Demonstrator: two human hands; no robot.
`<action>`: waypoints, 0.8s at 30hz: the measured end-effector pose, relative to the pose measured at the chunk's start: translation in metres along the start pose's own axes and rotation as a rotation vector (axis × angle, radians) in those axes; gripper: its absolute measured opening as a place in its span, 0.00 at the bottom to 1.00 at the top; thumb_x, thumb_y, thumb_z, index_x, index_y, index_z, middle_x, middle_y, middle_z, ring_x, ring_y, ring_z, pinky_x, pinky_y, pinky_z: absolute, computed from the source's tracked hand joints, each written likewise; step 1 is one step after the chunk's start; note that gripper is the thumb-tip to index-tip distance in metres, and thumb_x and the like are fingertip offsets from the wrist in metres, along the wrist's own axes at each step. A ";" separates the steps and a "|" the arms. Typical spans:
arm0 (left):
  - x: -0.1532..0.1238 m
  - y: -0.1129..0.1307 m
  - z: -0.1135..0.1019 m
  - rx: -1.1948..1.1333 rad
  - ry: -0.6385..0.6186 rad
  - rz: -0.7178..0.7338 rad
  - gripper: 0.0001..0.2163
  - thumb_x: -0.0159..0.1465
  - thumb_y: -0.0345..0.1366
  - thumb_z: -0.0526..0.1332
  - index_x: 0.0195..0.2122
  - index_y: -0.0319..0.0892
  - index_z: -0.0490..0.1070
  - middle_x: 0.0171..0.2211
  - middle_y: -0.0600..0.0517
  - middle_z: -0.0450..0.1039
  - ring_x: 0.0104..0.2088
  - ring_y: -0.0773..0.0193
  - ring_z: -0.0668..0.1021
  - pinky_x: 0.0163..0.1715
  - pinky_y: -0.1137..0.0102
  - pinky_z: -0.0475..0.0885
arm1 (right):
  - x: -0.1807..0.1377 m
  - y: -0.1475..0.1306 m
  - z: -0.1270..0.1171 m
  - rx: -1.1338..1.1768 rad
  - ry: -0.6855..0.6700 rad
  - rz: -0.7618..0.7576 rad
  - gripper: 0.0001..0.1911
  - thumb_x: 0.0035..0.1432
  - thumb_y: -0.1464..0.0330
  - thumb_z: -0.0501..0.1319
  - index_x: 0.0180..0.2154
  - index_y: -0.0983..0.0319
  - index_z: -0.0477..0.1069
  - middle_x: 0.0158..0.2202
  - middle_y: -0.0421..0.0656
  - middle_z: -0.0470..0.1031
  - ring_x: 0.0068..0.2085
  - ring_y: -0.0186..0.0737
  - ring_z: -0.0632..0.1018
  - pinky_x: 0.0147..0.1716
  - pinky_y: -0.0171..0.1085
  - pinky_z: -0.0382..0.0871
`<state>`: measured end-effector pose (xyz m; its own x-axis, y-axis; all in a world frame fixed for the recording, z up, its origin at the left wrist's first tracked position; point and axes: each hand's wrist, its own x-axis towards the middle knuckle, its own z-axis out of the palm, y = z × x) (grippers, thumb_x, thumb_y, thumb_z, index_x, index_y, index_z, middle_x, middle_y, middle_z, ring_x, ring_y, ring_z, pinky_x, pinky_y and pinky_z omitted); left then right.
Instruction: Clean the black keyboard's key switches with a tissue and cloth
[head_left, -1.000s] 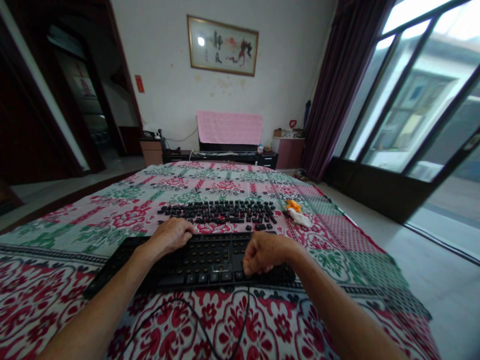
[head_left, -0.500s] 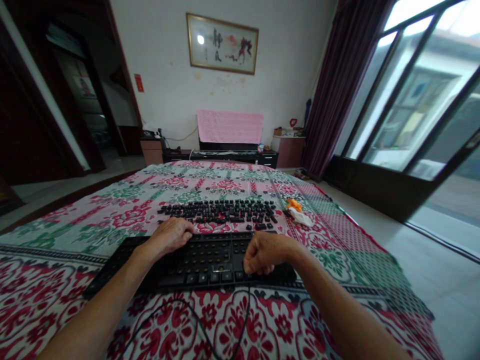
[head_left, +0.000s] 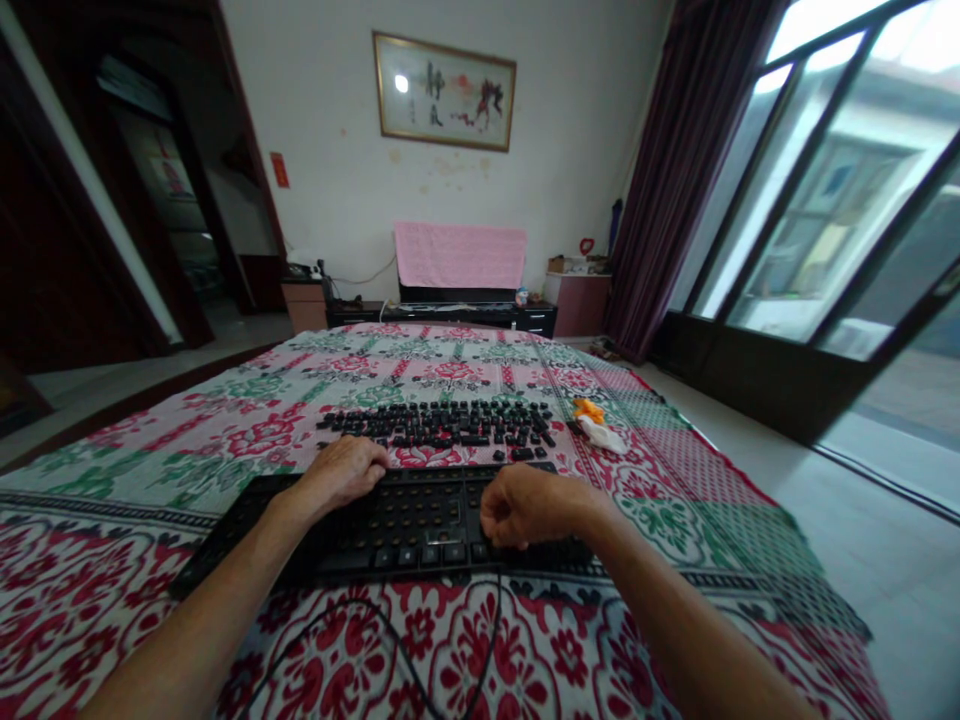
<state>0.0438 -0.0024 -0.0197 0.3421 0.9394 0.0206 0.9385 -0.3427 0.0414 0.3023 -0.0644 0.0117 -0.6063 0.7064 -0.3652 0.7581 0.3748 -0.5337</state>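
Note:
A black computer keyboard [head_left: 420, 508] lies across the patterned cloth in front of me, most of its visible middle bare of keycaps. Several keycaps [head_left: 431, 555] sit in its near row. My left hand [head_left: 349, 470] rests on the keyboard's far edge with its fingers curled over it. Over the right part of the keyboard is my right hand [head_left: 525, 508], its fingers pinched together low at the arrow-key area. Whatever those fingertips hold is hidden. Beyond the keyboard, many loose black keycaps [head_left: 465, 410] are spread out in rough rows.
A flowered cloth [head_left: 450, 372] covers the table. Right of the loose keycaps lie an orange crumpled thing [head_left: 589, 409] and a white one [head_left: 600, 434]. The keyboard cable [head_left: 390, 630] loops toward me. Farther off, a pink cloth [head_left: 461, 255] drapes over a screen.
My right hand has shifted slightly left and turned a little, still low over the keyboard. The left hand stays on the far edge.

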 end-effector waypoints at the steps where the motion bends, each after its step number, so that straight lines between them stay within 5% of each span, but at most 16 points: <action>1: 0.000 0.000 0.000 0.004 0.002 -0.002 0.12 0.52 0.37 0.52 0.33 0.53 0.73 0.32 0.56 0.75 0.35 0.64 0.74 0.34 0.73 0.64 | -0.001 -0.002 0.000 -0.022 0.002 0.004 0.07 0.42 0.73 0.53 0.25 0.65 0.69 0.19 0.37 0.68 0.20 0.27 0.67 0.19 0.25 0.57; 8: 0.000 -0.001 0.001 -0.003 -0.006 0.012 0.11 0.52 0.37 0.52 0.33 0.52 0.73 0.31 0.56 0.75 0.34 0.65 0.74 0.33 0.74 0.64 | -0.005 -0.010 0.002 -0.084 0.013 0.088 0.10 0.39 0.73 0.57 0.28 0.63 0.71 0.23 0.38 0.72 0.23 0.28 0.70 0.19 0.26 0.59; 24: -0.001 0.003 -0.003 -0.013 -0.012 -0.016 0.11 0.52 0.36 0.53 0.33 0.51 0.73 0.31 0.56 0.75 0.35 0.63 0.74 0.33 0.74 0.63 | 0.009 0.010 0.000 0.205 -0.087 0.082 0.10 0.39 0.72 0.59 0.29 0.65 0.73 0.23 0.40 0.73 0.24 0.31 0.72 0.23 0.29 0.66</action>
<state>0.0458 -0.0044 -0.0162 0.3279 0.9447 0.0082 0.9432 -0.3278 0.0547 0.3044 -0.0541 0.0033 -0.5702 0.6715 -0.4733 0.7464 0.1826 -0.6400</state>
